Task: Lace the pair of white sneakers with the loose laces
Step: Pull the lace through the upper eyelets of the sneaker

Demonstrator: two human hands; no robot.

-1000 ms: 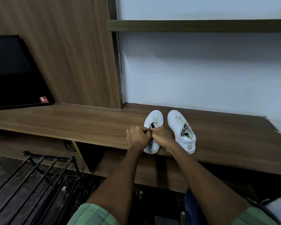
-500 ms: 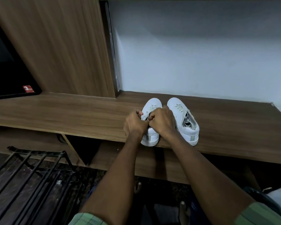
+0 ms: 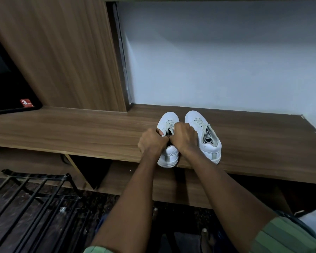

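Two white sneakers stand side by side on the wooden desk (image 3: 80, 128), toes toward the pale wall (image 3: 217, 61) and heels at the front edge. The left sneaker (image 3: 169, 156) sits under both hands; its heel juts slightly past the desk edge. The right sneaker (image 3: 206, 132) stands just beside it, untouched, with pale laces (image 3: 199, 122) crossing its front eyelets and the loose ends lying around its open collar.

The left hand (image 3: 151, 141) and the right hand (image 3: 184, 137) meet knuckle to knuckle over the middle of the left sneaker. Each grip is narrow, fingers curled tight; the left thumb and fingers pinch at the lace where it crosses the tongue, and the right hand's fingers curl down around the same spot. Exactly which strand each hand holds is hidden by the fingers.

At the far left a dark screen (image 3: 5, 84) with a small red sticker (image 3: 26, 103) leans against the wooden panel (image 3: 62, 52). A black metal rack (image 3: 33, 207) stands on the floor below the desk. Green striped sleeves (image 3: 285, 236) show at the bottom edge.
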